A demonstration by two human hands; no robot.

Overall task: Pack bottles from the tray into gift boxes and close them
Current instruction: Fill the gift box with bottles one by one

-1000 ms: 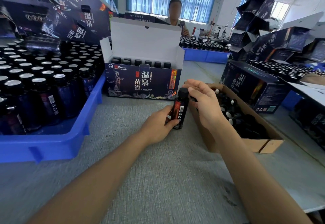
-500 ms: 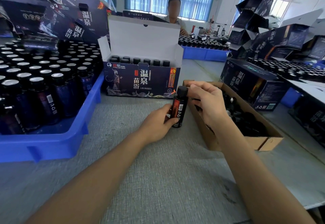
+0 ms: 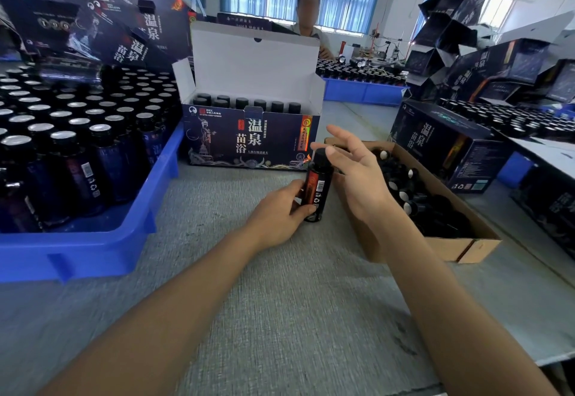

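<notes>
**Bench state: one bottle in hand, gift box open**

Surface: grey textured table (image 3: pixel 280 308); its near edge shows only at the lower right corner. Windows with blue blinds run along the back wall, and a person (image 3: pixel 308 19) sits behind the far side.

Edges and room:
- The blue tray (image 3: pixel 93 249) takes the left side. Its right wall slants towards the open gift box (image 3: pixel 249 143).
- The cardboard carton (image 3: pixel 460 246) lies along the right side, just beside the right forearm.
- A strip of grey surface shows between tray and carton, running from the box's front wall to the near edge. Both forearms lie over it.

Task item: the bottle (image 3: pixel 318 184) stands mid-table, just in front of the box's front right corner. It is nearly upright and leans slightly. It has a dark body and black cap, with an orange-red label carrying a white barcode and a recycling mark.

Hands:
- The left hand (image 3: pixel 277 215) has its fingers and thumb curled round the bottle's lower half.
- The right hand (image 3: pixel 357 171) has its fingers spread and holds nothing. It is just beside the cap; I cannot tell whether it touches.

Counts:
- 1 bottle held.
- 1 gift box open, lid flap up, with at least 6 caps above the front wall.
- 1 closed gift box (image 3: pixel 441 143) behind the carton.
- The tray bottles are too many to count.
</notes>
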